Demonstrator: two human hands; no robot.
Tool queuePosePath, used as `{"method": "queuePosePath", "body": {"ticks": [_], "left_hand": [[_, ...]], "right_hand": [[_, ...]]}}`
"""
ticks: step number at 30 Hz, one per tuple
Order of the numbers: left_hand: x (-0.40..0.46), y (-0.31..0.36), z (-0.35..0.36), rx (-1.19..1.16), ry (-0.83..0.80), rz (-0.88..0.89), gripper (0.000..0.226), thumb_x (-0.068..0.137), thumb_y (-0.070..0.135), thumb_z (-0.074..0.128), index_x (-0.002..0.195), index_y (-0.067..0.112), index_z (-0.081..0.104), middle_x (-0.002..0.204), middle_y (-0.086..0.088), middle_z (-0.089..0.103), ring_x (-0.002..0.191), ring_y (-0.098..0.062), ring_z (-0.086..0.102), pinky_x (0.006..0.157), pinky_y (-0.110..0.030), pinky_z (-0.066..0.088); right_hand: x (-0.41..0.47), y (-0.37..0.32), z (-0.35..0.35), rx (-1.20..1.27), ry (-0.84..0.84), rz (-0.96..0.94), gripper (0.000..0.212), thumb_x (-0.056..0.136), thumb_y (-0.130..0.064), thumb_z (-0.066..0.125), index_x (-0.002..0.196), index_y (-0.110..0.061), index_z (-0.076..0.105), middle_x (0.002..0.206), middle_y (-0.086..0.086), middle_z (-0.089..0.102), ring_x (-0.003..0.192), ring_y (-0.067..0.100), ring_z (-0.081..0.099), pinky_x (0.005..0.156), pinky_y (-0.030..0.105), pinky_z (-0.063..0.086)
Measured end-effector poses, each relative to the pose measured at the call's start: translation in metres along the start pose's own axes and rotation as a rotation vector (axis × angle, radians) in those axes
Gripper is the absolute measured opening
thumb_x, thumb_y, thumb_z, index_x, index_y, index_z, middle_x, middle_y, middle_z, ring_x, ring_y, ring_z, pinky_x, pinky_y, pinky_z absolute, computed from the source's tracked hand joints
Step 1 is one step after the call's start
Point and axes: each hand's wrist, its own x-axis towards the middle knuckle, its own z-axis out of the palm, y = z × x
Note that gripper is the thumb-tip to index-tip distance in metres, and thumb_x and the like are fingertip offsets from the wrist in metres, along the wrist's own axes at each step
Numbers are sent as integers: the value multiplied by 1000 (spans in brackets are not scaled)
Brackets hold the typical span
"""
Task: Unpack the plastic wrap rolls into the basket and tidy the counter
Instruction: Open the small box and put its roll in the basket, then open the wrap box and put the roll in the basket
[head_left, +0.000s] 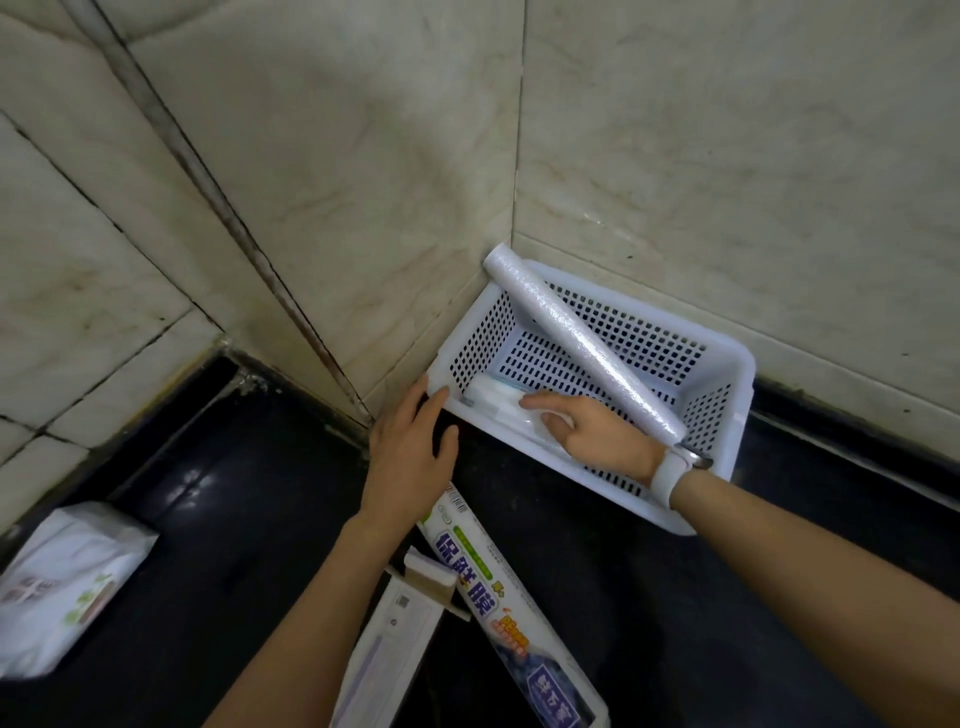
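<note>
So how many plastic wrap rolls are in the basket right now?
2. One long roll lies diagonally, propped across the basket from rim to rim. A second roll lies along the near wall under the right hand. None other shows.

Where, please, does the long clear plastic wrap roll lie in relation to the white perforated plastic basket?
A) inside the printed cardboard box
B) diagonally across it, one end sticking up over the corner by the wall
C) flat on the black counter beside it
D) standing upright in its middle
B: the long clear plastic wrap roll slants across the white perforated plastic basket, its far end poking above the rim at the tiled wall corner.
</note>
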Motion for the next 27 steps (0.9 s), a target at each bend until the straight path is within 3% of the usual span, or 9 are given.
{"method": "queuePosePath", "body": {"ticks": [5, 8, 12, 14, 16, 20, 23, 25, 27], "left_hand": [[-56, -1, -4, -234, 132, -259, 36, 92, 16, 48, 128, 15, 48, 134, -9, 46, 118, -16, 45, 105, -37, 35], [-89, -4, -1, -259, 113, -337, 33, 92, 14, 48, 124, 13, 51, 128, -10, 50, 115, -21, 49, 101, -38, 41], [-123, -1, 1, -266, 149, -358, 30, 92, 12, 48, 121, 11, 53, 125, -8, 53, 105, -10, 49, 88, -19, 37], [-135, 7, 1, -315, 173, -379, 29, 92, 12, 48, 119, 12, 55, 121, -6, 55, 100, -8, 49, 84, -18, 37], [-144, 15, 3, -418, 176, -425, 28, 91, 11, 47, 117, 15, 56, 118, -3, 57, 100, -10, 53, 80, -18, 39], [-147, 30, 6, -654, 103, -477, 39, 89, 22, 54, 127, 23, 47, 120, 6, 55, 94, 1, 55, 68, 0, 42], [-135, 41, 8, -960, -80, -455, 50, 84, 30, 62, 129, 30, 40, 126, 5, 55, 104, -7, 60, 87, -23, 50], [-129, 45, 8, -1104, -92, -468, 33, 81, 32, 65, 112, 36, 53, 115, 1, 66, 102, -15, 66, 88, -36, 53], [-125, 45, 7, -1229, -72, -481, 28, 81, 30, 65, 108, 34, 58, 108, -1, 71, 100, -17, 67, 82, -33, 55]], "right_hand": [[-47, -36, 39, 21, 435, -188, 30, 87, -8, 43, 112, -11, 60, 116, 9, 63, 111, 18, 54, 99, 17, 32], [-80, -38, 88, 17, 322, -82, 37, 87, -23, 51, 123, -15, 50, 116, 6, 58, 107, 19, 54, 95, 30, 44], [-108, -27, 145, -145, 20, 233, 87, 77, -45, 63, 142, -12, 16, 130, 10, 40, 119, 27, 40, 95, 39, 41], [-114, -24, 157, -147, 44, 255, 81, 75, -36, 65, 138, -9, 23, 124, 13, 43, 115, 30, 42, 90, 39, 43], [-117, -25, 157, -44, 133, 258, 61, 73, -26, 65, 125, -10, 39, 113, 14, 49, 107, 30, 48, 83, 37, 45], [-130, -36, 138, 204, 302, 139, 49, 69, -25, 66, 111, -30, 42, 96, -7, 46, 92, 17, 52, 69, 23, 42], [-140, -50, 119, 261, 268, -2, 62, 69, -30, 64, 112, -59, 30, 99, -21, 47, 90, 2, 53, 70, 10, 43], [-143, -54, 111, 392, 194, -6, 62, 72, -27, 65, 116, -54, 31, 106, -19, 54, 93, -2, 56, 76, 8, 46], [-147, -55, 108, 595, 171, 33, 46, 80, -17, 65, 113, -38, 41, 109, -10, 61, 91, 1, 60, 77, 14, 49]]}}
